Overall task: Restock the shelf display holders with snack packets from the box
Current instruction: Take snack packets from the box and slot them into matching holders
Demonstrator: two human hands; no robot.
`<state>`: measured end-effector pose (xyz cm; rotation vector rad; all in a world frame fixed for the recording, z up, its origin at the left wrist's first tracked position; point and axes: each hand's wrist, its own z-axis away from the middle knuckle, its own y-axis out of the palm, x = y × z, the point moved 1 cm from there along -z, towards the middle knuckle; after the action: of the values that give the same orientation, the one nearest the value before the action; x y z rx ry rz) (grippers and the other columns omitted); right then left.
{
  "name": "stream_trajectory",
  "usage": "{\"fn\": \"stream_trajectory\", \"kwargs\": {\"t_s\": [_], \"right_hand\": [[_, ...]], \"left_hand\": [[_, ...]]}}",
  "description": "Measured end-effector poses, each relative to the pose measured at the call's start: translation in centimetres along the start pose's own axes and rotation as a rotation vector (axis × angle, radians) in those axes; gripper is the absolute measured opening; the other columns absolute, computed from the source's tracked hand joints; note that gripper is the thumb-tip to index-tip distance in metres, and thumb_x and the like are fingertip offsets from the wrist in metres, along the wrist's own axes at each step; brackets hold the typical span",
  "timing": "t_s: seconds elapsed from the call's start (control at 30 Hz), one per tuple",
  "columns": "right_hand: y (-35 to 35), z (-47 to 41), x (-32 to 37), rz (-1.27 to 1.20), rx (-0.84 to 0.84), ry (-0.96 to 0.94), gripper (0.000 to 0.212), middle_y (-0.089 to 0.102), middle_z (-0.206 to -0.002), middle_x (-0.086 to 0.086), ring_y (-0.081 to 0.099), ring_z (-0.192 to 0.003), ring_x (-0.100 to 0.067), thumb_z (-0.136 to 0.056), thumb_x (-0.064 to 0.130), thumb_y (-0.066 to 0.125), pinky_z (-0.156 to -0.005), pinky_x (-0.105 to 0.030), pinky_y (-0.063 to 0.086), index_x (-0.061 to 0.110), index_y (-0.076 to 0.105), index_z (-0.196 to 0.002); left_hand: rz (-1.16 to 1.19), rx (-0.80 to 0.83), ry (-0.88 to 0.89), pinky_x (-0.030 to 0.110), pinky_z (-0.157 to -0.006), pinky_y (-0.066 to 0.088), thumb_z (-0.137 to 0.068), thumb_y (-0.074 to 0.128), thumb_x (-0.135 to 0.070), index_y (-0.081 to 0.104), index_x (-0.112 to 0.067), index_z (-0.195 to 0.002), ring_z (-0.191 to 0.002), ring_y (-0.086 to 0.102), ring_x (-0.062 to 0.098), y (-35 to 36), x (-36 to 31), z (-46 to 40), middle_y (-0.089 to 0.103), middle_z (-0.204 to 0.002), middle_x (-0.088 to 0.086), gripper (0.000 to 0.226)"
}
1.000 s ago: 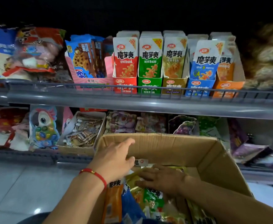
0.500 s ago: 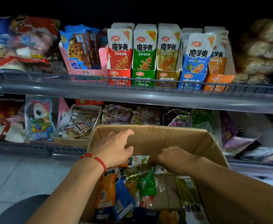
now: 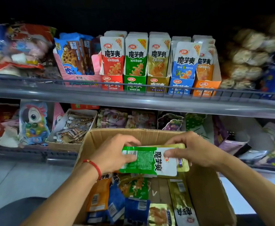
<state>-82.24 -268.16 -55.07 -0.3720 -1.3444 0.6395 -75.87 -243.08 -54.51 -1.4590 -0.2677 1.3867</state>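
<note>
Over the open cardboard box (image 3: 205, 198), your two forearms reach forward from the lower corners and meet above its middle, both hands held level and raised clear of the loose packets lying inside. Your left hand (image 3: 113, 154), with a red string bracelet (image 3: 93, 166) at the wrist, curls round the left end of a small stack of snack packets (image 3: 151, 160), thumb pressed on the barcode side. Your right hand (image 3: 193, 150) pinches the right end, fingers bent over the top edge. The front packet lies sideways, green and white, printed with the large characters 魔芋爽; a gold packet (image 3: 183, 158) shows just behind it. On the upper shelf (image 3: 133, 99), five display holders stand side by side, red (image 3: 111, 82), green (image 3: 134, 83), gold (image 3: 157, 83), blue (image 3: 179, 86) and orange (image 3: 205, 88), each filled with upright packets bearing the same 魔芋爽 name, a red oval logo and a "20%" corner flash. Smaller print is too blurred to read.
</note>
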Motion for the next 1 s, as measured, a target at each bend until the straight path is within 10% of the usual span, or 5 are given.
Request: {"fn": "stream_trajectory", "kwargs": {"t_s": [0.2, 0.57, 0.83, 1.0], "right_hand": [[-3.1, 1.4, -0.4, -0.266, -0.342, 0.039, 0.018, 0.079, -0.096, 0.009, 0.075, -0.084, -0.012, -0.084, 0.032, 0.079, -0.070, -0.029, 0.057, 0.027, 0.078, -0.101], [-0.5, 2.6, 2.3, -0.787, -0.369, 0.077, 0.030, 0.078, -0.096, -0.017, 0.076, -0.083, -0.029, -0.084, 0.009, 0.073, -0.070, -0.036, 0.064, 0.001, 0.062, -0.110], [3.5, 1.0, 3.7, -0.468, -0.367, 0.134, 0.033, 0.076, -0.085, -0.012, 0.076, -0.072, -0.029, -0.085, 0.033, 0.077, -0.056, -0.036, 0.061, 0.004, 0.063, -0.094], [4.1, 0.3, 4.2, -0.335, -0.364, 0.142, 0.047, 0.074, -0.076, -0.013, 0.073, -0.065, -0.027, -0.080, 0.048, 0.075, -0.055, -0.038, 0.061, 0.004, 0.060, -0.080]], "left_hand": [[0.377, -0.223, -0.108, 0.021, -0.090, 0.041, -0.083, 0.081, -0.013, 0.070, -0.033, -0.107, -0.099, 0.054, -0.011, -2.8, 1.5, 0.7, 0.065, -0.109, -0.022, 0.033], [1.047, -0.128, -0.222, 0.054, -0.094, 0.056, -0.084, 0.067, 0.010, 0.061, -0.001, -0.114, -0.094, 0.076, 0.030, 0.5, -1.7, 1.8, 0.078, -0.099, 0.011, 0.032], [1.213, -0.205, -0.164, 0.032, -0.064, 0.060, -0.083, 0.071, 0.008, 0.061, -0.009, -0.117, -0.090, 0.076, 0.029, 1.9, -3.0, 1.4, 0.078, -0.101, 0.011, 0.039], [1.180, -0.241, -0.156, 0.043, -0.082, 0.061, -0.074, 0.076, 0.010, 0.065, -0.016, -0.115, -0.095, 0.076, 0.025, 1.4, -2.6, 1.7, 0.079, -0.100, 0.005, 0.049]]}}
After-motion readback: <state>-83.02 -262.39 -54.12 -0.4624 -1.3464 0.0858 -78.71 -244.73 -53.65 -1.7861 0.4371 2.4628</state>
